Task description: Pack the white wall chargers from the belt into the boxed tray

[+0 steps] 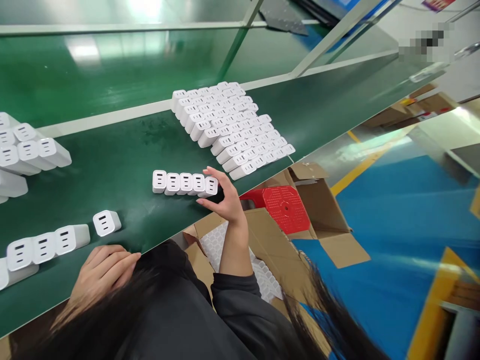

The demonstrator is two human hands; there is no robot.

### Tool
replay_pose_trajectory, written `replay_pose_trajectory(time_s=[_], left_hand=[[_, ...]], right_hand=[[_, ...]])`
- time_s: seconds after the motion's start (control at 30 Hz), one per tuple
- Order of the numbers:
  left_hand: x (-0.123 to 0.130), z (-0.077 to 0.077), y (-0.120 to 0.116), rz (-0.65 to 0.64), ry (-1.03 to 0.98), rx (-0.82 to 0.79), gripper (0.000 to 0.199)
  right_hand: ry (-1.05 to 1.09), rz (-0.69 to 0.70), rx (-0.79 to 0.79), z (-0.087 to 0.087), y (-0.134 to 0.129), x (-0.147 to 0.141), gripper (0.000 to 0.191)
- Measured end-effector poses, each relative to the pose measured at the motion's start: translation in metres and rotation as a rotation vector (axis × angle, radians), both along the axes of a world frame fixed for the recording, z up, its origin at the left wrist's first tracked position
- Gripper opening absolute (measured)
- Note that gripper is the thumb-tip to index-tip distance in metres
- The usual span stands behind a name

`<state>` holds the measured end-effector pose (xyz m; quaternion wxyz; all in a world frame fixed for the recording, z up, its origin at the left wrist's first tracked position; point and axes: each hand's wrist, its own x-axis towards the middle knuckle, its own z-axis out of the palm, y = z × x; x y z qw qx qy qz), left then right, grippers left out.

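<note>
A short row of white charger plugs (186, 183) stands on the green table, slots facing up. My right hand (227, 200) is at the right end of this row, with thumb and fingers closed about the sides of the end charger (211, 186). At the table's near edge rests my left hand (107, 270), its fingers laid out side by side and nothing visible in them; its thumb is hidden. Just beyond it sits a single white charger (106, 223), tilted. Another row of chargers (45, 248) lies to the left of that hand.
A large block of chargers (228, 125) stands at the table's back right, and more chargers (30, 150) are at far left. Below the near edge are cardboard boxes (318, 200) and a red plastic stool (287, 209). A pale rail (123, 112) runs along the back.
</note>
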<state>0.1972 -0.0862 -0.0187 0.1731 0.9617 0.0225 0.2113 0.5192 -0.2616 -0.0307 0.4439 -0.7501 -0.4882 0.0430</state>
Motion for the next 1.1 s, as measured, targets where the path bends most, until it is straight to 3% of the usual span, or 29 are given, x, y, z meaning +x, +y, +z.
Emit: replay_pose_trajectory(time_s=[0.1, 0.2, 0.37, 0.47, 0.57, 0.7, 0.93, 1.1], left_hand=[[0.009, 0.003, -0.005, 0.096, -0.030, -0.107, 0.043], [0.012, 0.009, -0.007, 0.146, -0.040, -0.151, 0.035], [0.013, 0.007, -0.005, 0.152, -0.030, -0.128, 0.025], [0.010, 0.002, -0.004, 0.126, -0.017, -0.085, 0.021], [0.006, -0.002, -0.005, 0.127, 0.038, -0.113, 0.019], [0.003, -0.007, -0.005, 0.113, 0.005, -0.147, 0.018], [0.004, -0.011, -0.004, 0.088, -0.040, -0.157, 0.022], [0.003, -0.010, -0.005, 0.080, -0.050, -0.161, 0.023]], right_hand=[[-0.029, 0.037, -0.007, 0.008, -0.001, 0.000, 0.077], [-0.173, 0.042, -0.065, 0.027, 0.006, -0.004, 0.078], [-0.517, 0.155, -0.265, 0.062, 0.041, -0.019, 0.070], [-0.615, 0.194, -0.400, 0.064, 0.065, -0.030, 0.068], [-0.646, 0.185, -0.506, 0.053, 0.081, -0.037, 0.062], [-0.653, 0.049, -0.581, 0.041, 0.087, -0.032, 0.060], [-0.618, -0.255, -0.639, 0.038, 0.083, -0.004, 0.056], [-0.644, -0.459, -0.588, 0.034, 0.076, 0.008, 0.050]])
